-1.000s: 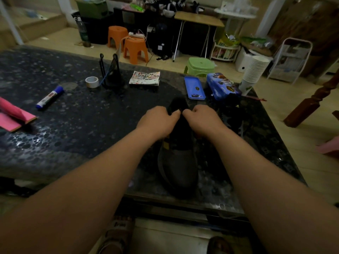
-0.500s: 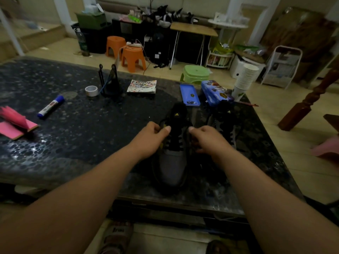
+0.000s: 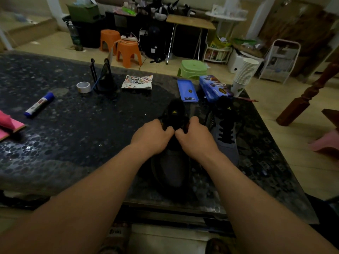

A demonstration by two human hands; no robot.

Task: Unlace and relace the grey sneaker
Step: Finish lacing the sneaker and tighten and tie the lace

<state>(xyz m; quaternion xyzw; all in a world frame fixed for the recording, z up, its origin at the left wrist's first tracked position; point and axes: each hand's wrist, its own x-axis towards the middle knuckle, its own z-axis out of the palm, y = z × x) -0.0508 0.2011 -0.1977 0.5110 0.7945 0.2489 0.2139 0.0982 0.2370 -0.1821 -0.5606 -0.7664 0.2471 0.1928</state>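
A grey sneaker (image 3: 172,169) with a black tongue and black laces lies on the dark speckled table (image 3: 73,136), toe toward me. My left hand (image 3: 152,136) and my right hand (image 3: 194,140) sit side by side over its lace area, fingers curled down onto the black laces near the tongue. The laces under the fingers are mostly hidden. A second grey sneaker (image 3: 225,136) with black laces stands just to the right, untouched.
Behind the shoes lie a blue tray (image 3: 187,91), a blue printed case (image 3: 212,88) and a stack of paper cups (image 3: 244,74). Farther left are a colourful booklet (image 3: 137,81), a black stand (image 3: 104,77), a tape roll (image 3: 83,87), a blue marker (image 3: 39,104) and pink paper (image 3: 9,125).
Half a second ago my hands were apart at the sides of the laces; now they have come together over the middle, near the tongue. The view has shifted a little.
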